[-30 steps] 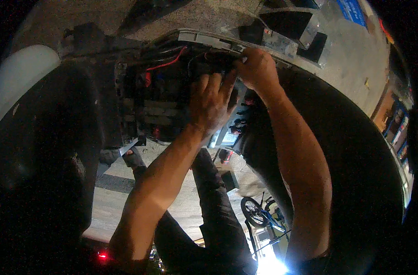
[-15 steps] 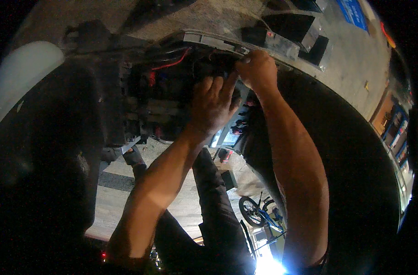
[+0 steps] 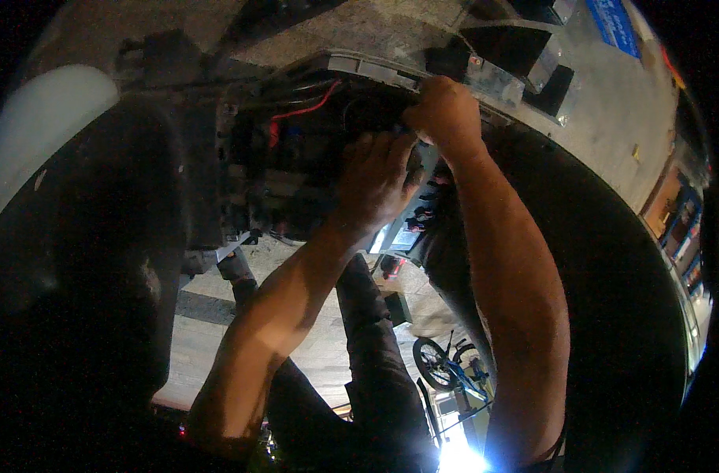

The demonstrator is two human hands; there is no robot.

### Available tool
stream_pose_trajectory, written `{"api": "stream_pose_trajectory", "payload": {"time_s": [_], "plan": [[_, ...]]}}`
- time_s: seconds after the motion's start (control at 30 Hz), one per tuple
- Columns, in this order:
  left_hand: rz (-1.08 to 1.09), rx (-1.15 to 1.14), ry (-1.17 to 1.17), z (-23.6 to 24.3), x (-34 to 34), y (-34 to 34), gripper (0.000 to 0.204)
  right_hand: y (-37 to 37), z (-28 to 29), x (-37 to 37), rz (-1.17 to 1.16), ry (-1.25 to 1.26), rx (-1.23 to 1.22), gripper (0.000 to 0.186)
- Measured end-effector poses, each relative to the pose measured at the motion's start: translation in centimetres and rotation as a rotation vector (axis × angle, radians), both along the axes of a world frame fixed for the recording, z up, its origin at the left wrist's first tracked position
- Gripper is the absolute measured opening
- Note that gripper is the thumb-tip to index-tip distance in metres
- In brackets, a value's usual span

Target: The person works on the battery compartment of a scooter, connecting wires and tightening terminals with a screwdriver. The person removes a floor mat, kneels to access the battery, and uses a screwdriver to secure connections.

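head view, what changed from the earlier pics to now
The right hand has shifted slightly left relative to the red cable, while the scene sits a little further right in the picture. No taking hold or letting go shows. The left hand stays close beside the right one.

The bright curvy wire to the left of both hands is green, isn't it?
Not green: the head view shows that the bright curvy wire is red. It does lie to the left of the left hand and right hand.
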State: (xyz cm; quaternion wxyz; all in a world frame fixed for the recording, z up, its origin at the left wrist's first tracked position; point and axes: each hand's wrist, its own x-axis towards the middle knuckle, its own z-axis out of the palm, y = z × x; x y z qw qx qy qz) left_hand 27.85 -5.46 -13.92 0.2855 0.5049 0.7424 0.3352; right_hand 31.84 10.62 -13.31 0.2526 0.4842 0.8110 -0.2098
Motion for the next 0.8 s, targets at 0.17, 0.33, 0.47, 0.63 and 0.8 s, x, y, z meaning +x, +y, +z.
{"api": "stream_pose_trajectory", "payload": {"time_s": [0.17,0.33,0.47,0.63,0.8], "plan": [[0.183,0.280,-0.264,-0.4,-0.7,-0.6,0.040,0.4,-0.8,2.1,-0.150,0.003,-0.063,0.029],[0.776,-0.070,-1.428,3.5,-0.8,-0.9,0.029,0.1,1.7,2.8,-0.236,0.198,-0.069,0.031],[0.982,0.128,-1.877,3.4,-2.1,-1.2,0.043,-2.3,4.7,2.4,-0.393,0.524,-0.067,0.024],[1.070,0.089,-1.841,4.3,-3.5,-1.2,0.040,-5.9,7.4,2.1,-0.153,0.768,-0.140,0.033],[1.047,0.181,-1.814,5.7,-4.0,-1.7,0.040,-8.2,6.1,0.7,-0.195,0.863,-0.154,0.036]]}}
